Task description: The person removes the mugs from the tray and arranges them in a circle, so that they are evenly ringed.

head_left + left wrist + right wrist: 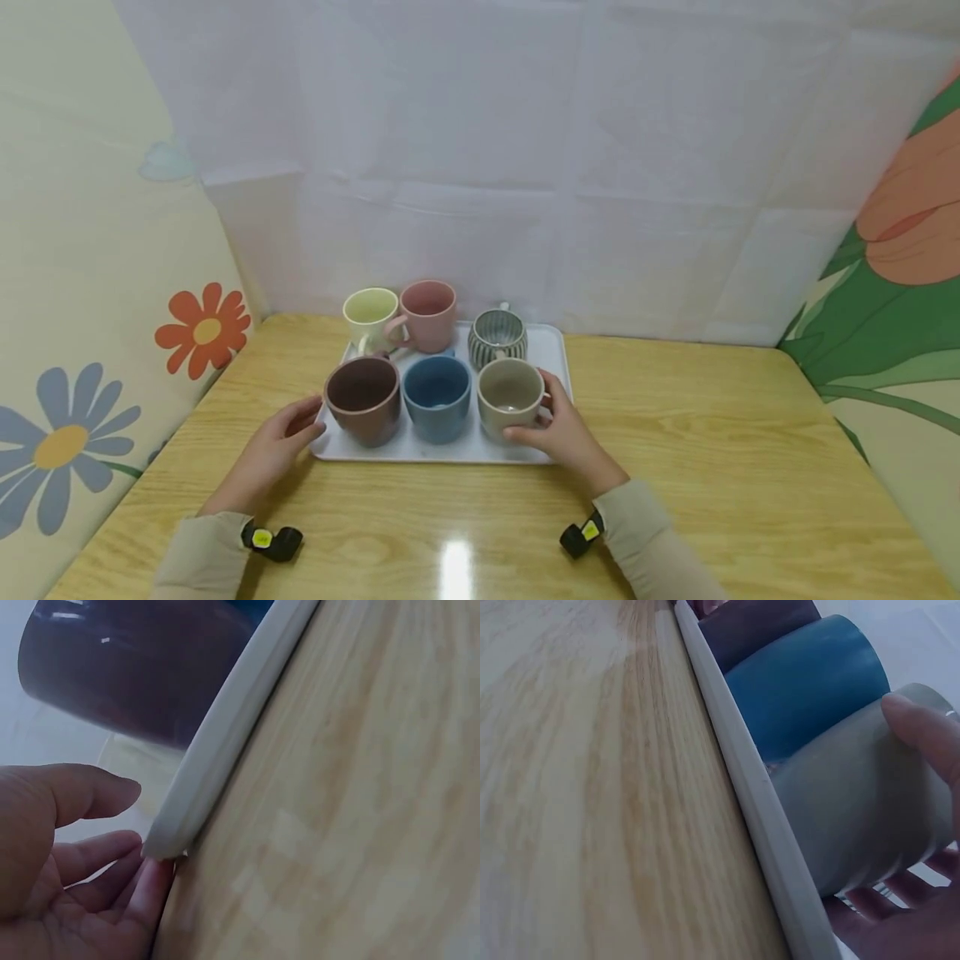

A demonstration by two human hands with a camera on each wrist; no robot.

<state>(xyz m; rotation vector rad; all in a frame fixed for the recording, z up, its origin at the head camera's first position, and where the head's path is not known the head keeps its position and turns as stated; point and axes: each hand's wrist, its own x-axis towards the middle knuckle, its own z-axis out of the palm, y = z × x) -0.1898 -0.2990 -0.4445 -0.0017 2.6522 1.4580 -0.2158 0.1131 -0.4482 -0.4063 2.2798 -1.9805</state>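
A white tray (450,452) lies on the table with several cups on it. My right hand (566,433) holds the beige cup (498,417) at the tray's front right, thumb on the near side and fingers around the far side. In the right wrist view the cup (855,795) stands just inside the tray's rim. At the tray's left edge is my left hand (273,446); its fingertips touch the rim (202,787) at the corner while the thumb stays apart above. Nearest to that hand stands a brown mug (371,425), with a blue cup (437,421) in the middle.
Behind the front row stand a pale yellow-green mug (382,333), a pink mug (435,329) and a grey striped cup (487,354). The wooden table (690,467) extends to both sides. A white cloth (450,125) hangs behind it, with flowered panels left and right.
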